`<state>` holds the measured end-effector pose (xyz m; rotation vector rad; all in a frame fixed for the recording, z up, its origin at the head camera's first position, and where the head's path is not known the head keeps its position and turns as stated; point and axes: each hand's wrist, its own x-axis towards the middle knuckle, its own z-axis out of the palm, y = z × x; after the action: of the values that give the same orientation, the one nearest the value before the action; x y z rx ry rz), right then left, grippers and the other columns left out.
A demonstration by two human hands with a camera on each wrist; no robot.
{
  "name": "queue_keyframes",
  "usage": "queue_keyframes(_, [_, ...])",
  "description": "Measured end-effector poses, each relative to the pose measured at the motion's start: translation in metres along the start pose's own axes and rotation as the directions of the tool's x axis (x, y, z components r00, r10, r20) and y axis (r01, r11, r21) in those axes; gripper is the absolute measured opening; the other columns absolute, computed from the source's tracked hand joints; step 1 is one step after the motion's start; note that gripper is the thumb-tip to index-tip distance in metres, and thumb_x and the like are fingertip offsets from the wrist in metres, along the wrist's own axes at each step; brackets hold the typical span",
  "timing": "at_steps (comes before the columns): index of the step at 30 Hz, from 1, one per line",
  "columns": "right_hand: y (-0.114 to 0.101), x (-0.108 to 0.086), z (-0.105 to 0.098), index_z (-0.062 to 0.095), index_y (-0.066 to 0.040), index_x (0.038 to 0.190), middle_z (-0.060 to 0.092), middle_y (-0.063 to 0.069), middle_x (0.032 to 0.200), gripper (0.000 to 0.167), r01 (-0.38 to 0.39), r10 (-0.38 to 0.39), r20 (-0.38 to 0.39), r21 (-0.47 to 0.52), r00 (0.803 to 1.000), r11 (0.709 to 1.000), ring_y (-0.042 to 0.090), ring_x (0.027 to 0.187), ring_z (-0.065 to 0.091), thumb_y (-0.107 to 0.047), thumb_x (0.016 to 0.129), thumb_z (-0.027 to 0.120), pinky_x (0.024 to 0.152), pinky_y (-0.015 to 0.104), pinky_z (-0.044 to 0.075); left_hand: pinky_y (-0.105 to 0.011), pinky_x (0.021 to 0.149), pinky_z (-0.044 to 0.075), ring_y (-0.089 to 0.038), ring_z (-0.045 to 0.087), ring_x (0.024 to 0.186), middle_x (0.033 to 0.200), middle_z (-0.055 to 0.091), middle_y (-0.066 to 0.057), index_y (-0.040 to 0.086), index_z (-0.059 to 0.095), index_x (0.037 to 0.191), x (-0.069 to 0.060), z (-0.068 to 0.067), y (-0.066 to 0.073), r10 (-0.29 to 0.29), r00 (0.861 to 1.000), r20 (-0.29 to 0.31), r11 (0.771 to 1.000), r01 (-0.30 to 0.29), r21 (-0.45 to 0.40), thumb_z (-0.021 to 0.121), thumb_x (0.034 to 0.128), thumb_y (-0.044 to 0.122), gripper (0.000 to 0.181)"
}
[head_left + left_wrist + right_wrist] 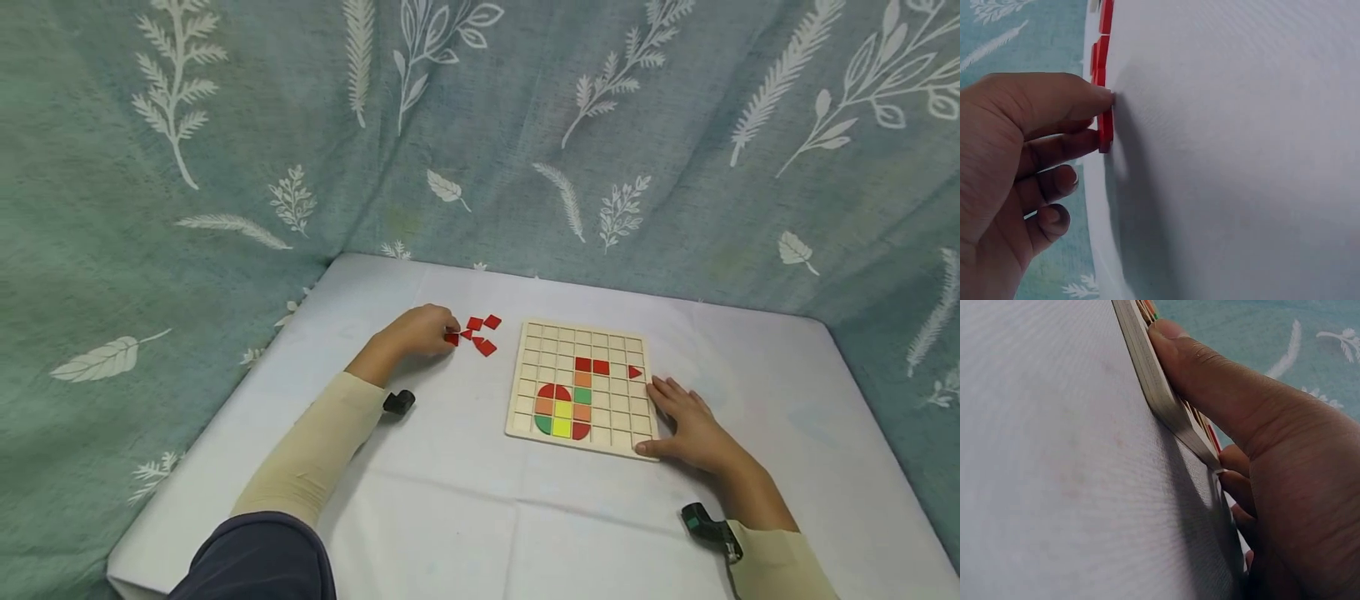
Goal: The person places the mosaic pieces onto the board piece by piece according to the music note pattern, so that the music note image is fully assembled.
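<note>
Navy sleeve [258, 560] cropped, left hand [422, 330] pinches a half-hidden tile [1106, 131]; spread right hand [693, 429] touches board [621, 421].

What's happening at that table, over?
Left hand pinches red piece. Right hand touches edge of grid board. Board partly filled. Loose red pieces lie between left hand and board.

The head camera looks forward and down from above the near side of the white table [450, 500], far enough back to frame the left hand [422, 330], right hand [693, 429], board [621, 405] and curtain [480, 167]. Each wrist camera sits close and low, the tabletop tipped sideways: the left one shares red pieces [475, 323] with the head view, the right one the board's edge.
</note>
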<state>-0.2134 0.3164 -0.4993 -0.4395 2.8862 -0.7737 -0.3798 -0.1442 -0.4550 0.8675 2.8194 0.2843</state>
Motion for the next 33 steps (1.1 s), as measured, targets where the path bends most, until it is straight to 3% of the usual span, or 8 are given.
queue_keyframes(3, [0.002,-0.001,0.002,0.028,0.003,0.150,0.020,0.022,0.156,0.117,0.002,-0.002,0.000,-0.001,1.000,1.000,0.040,0.145,0.008,-0.061,0.068,0.079,0.112,0.054,0.000,-0.040,0.089,0.047,-0.021,0.060,0.098,0.104,0.067,-0.003,0.009,0.073,0.109,0.003,0.001,-0.001,-0.038,0.999,0.011,0.999,0.038,-0.009,0.070,0.0833,0.019,0.027])
queue_keyframes(7, [0.002,-0.002,0.003,0.028,0.003,0.150,0.020,0.023,0.156,0.117,0.009,-0.009,-0.001,0.007,1.000,1.000,0.041,0.144,0.009,-0.061,0.068,0.079,0.112,0.056,0.001,-0.037,0.075,0.049,-0.019,0.058,0.081,0.088,0.066,0.001,0.013,0.074,0.093,0.008,0.000,0.000,-0.096,0.994,0.049,0.994,0.098,-0.039,0.075,0.0783,0.020,0.017])
queue_keyframes(10, [0.000,-0.002,0.002,0.028,0.003,0.150,0.020,0.022,0.157,0.117,0.000,0.000,-0.003,0.005,1.000,1.000,0.040,0.145,0.008,-0.061,0.067,0.079,0.112,0.056,0.001,-0.035,0.065,0.047,-0.020,0.056,0.072,0.079,0.064,0.000,0.015,0.071,0.082,0.012,-0.004,0.004,-0.111,0.990,0.084,0.992,0.116,-0.057,0.076,0.0759,0.019,0.009])
queue_keyframes(15, [-0.002,0.001,0.003,0.029,0.004,0.150,0.022,0.022,0.156,0.117,-0.004,0.004,-0.002,-0.005,1.000,1.000,0.040,0.144,0.009,-0.062,0.066,0.079,0.112,0.055,0.002,-0.034,0.060,0.046,-0.019,0.055,0.065,0.073,0.063,0.000,0.016,0.069,0.077,0.019,-0.004,0.013,-0.128,0.984,0.124,0.990,0.135,-0.048,0.076,0.0757,0.018,0.007])
queue_keyframes(24, [-0.003,-0.001,0.002,0.031,0.005,0.149,0.023,0.022,0.155,0.115,-0.011,0.010,-0.031,-0.003,0.999,1.000,0.041,0.144,0.011,-0.058,0.066,0.081,0.112,0.055,0.002,-0.032,0.062,0.046,-0.017,0.056,0.068,0.075,0.064,0.004,0.017,0.071,0.081,0.043,-0.013,0.053,0.013,0.996,0.083,0.997,-0.006,-0.081,0.077,0.0733,0.021,0.010])
queue_keyframes(33, [-0.003,-0.001,-0.001,0.030,0.004,0.149,0.023,0.021,0.156,0.116,-0.012,0.012,-0.034,0.001,0.999,1.000,0.040,0.144,0.010,-0.060,0.066,0.080,0.112,0.055,0.002,-0.030,0.068,0.048,-0.015,0.058,0.074,0.083,0.064,0.005,0.019,0.070,0.089,0.065,-0.015,0.095,0.097,0.993,0.069,0.993,-0.092,-0.069,0.076,0.0734,0.023,0.017])
